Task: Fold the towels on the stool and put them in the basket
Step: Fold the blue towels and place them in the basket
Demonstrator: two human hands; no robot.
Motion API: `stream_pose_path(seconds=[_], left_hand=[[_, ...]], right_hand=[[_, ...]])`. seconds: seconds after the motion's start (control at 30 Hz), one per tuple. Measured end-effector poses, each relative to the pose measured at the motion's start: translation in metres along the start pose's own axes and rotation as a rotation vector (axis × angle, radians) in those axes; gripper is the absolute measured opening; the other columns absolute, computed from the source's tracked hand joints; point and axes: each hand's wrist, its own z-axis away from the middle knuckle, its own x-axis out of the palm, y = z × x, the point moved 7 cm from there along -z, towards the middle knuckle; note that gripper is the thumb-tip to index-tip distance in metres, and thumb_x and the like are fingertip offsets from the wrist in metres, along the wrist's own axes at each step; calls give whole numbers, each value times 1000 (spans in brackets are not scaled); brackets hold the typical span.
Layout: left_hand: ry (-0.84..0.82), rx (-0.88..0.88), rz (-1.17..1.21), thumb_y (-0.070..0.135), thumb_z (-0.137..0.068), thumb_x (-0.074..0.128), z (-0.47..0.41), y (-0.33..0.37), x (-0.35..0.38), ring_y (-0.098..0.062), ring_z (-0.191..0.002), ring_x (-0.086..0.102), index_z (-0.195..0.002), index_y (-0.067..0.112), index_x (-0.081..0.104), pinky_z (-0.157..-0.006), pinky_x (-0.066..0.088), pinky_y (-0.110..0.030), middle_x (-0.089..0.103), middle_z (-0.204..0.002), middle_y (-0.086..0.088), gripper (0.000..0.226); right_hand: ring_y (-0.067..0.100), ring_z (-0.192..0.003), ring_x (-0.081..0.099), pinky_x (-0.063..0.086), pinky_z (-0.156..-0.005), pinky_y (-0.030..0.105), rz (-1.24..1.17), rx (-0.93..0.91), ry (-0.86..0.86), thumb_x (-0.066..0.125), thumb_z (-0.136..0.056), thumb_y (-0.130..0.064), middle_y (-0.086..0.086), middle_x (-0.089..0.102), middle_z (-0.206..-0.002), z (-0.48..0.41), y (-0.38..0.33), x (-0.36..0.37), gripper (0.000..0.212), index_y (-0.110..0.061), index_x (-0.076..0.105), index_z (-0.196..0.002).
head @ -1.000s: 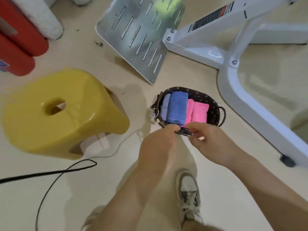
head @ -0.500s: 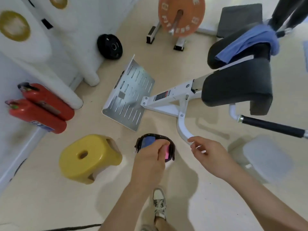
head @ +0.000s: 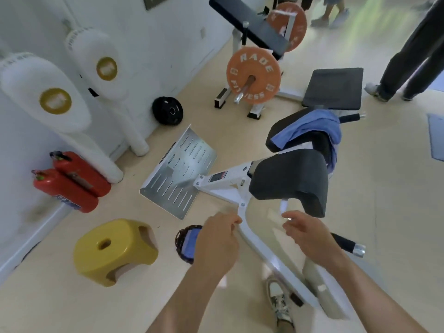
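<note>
I'm seeing two bare hands hovering over the floor point(head: 72, 296). The left hand point(head: 216, 243) is curling its fingers inward with the palm hidden, so I cannot tell whether it is pinching anything; it is covering the right part of the one basket point(head: 179, 236). The right hand point(head: 307, 233) is hanging loose, fingers relaxed and slightly apart, gripping nothing. The basket is sitting on the floor between the one yellow stool point(head: 113, 248) and the white frame leg point(head: 254, 241), near both. One blue towel point(head: 191, 245) is showing inside it; the rest of the inside is hiding behind the hand. Also sitting around: two red extinguishers point(head: 72, 186) by the wall, one slotted metal plate point(head: 177, 171), two orange weight discs point(head: 253, 79), one black disc point(head: 167, 111), and one blue cloth point(head: 310, 128) draping over a black pad point(head: 282, 124).
</note>
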Motion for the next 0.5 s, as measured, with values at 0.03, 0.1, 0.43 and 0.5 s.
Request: stream_pose_path(seconds=[0.03, 0.1, 0.43, 0.5], left_hand=[[21, -16, -15, 4, -91, 38, -20, 13, 12, -12, -109, 50, -122, 26, 59, -89, 38, -21, 58, -114, 7, 43], [34, -32, 4, 8, -93, 39, -66, 43, 44, -13, -113, 50, -123, 25, 60, -95, 38, -23, 60, -120, 7, 40], [-82, 29, -115, 19, -97, 39, -287, 153, 175, -20, -134, 35, -137, 21, 50, -112, 32, -36, 40, -145, -1, 41], [-101, 18, -171, 20, -98, 39, -327, 156, 181, -23, -137, 27, -141, 22, 42, -109, 30, -38, 29, -150, -3, 43]], right_hand=[[4, -80, 62, 46, -66, 16, 22, -28, -16, 53, -93, -23, -9, 65, -92, -18, 4, -8, 21, -35, 58, -108], [4, -79, 63, 44, -65, 11, 60, -80, -46, 50, -95, -24, -13, 65, -91, -56, 12, -30, 20, -39, 54, -107], [29, -138, 28, 25, -111, 39, 338, -227, 153, 60, -86, -17, 8, 35, -149, -272, 62, -164, 61, -18, 37, -143], [29, -145, 12, 16, -116, 43, 413, -235, 176, 58, -89, -20, 7, 19, -157, -308, 62, -176, 67, -20, 26, -148]])
